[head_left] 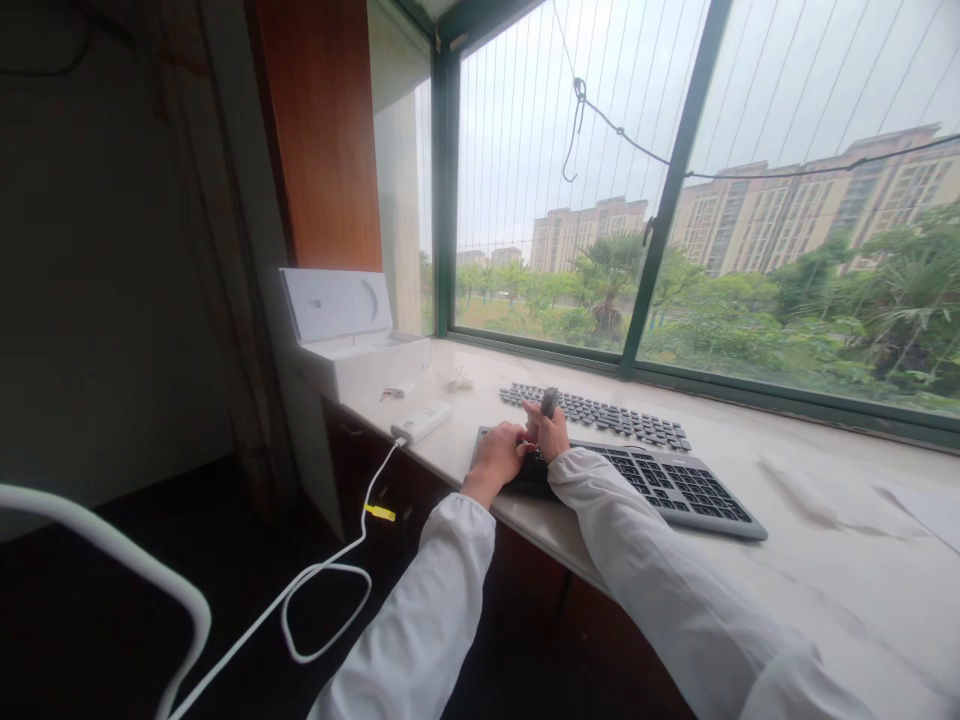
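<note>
A grey keyboard [679, 482] lies on the pale marble-like counter, its key sockets bare over the part I can see. Behind it, loose dark keycaps [622, 420] are laid out in rows. My left hand [497, 455] is over the keyboard's left end with its fingers bent together; whatever is in them is hidden. Close beside it, my right hand [551, 432] is closed around a small dark object [550, 402] that sticks up above the fingers. Its kind is not clear. Both hands cover the keyboard's left part.
An open white box [360, 365] stands at the counter's left end. Near it lie a white power bank-like device [421, 422] with a white cable [367, 500] hanging off the edge, and a small metallic item [397, 392]. Clear plastic [814, 490] lies right. Windows [555, 200] line the back.
</note>
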